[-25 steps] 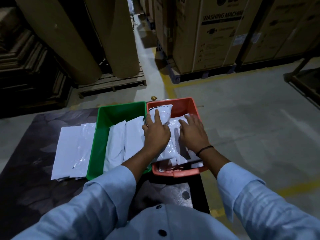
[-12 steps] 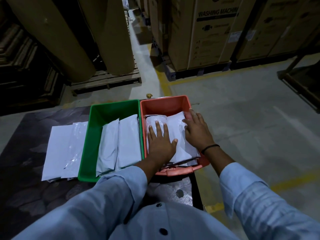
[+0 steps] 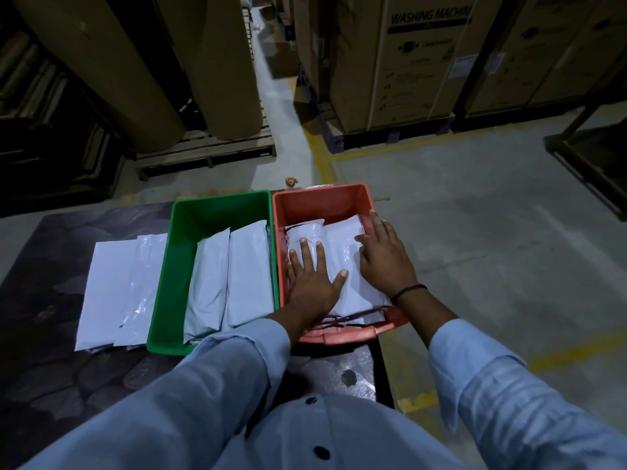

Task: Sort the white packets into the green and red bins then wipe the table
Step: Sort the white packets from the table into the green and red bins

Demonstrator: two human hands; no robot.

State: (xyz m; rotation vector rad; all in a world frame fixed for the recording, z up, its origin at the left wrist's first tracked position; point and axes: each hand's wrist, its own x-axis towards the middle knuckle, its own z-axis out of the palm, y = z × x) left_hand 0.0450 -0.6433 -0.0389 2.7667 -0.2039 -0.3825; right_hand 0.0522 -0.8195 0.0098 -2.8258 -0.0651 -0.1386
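A green bin [image 3: 183, 228] and a red bin [image 3: 322, 201] stand side by side on the dark table [image 3: 47, 273]. Two white packets [image 3: 230, 276] lie lengthwise in the green bin. The red bin holds a stack of white packets [image 3: 339, 245]. My left hand [image 3: 312, 283] lies flat on that stack, fingers spread, holding nothing. My right hand [image 3: 383, 259] rests flat on the stack's right side, fingertips near the bin's right wall. More white packets [image 3: 118, 286] lie on the table left of the green bin.
The table's right edge [image 3: 381, 368] runs just beside the red bin, with concrete floor and yellow lines beyond. Large brown rolls [image 3: 210, 62] on a pallet and washing-machine cartons [image 3: 407, 62] stand behind. A small scrap [image 3: 291, 180] lies on the floor beyond the bins.
A packet that stood curled up in the red bin has been pressed flat. Both hands have gone from gripping it to lying flat on the stack.
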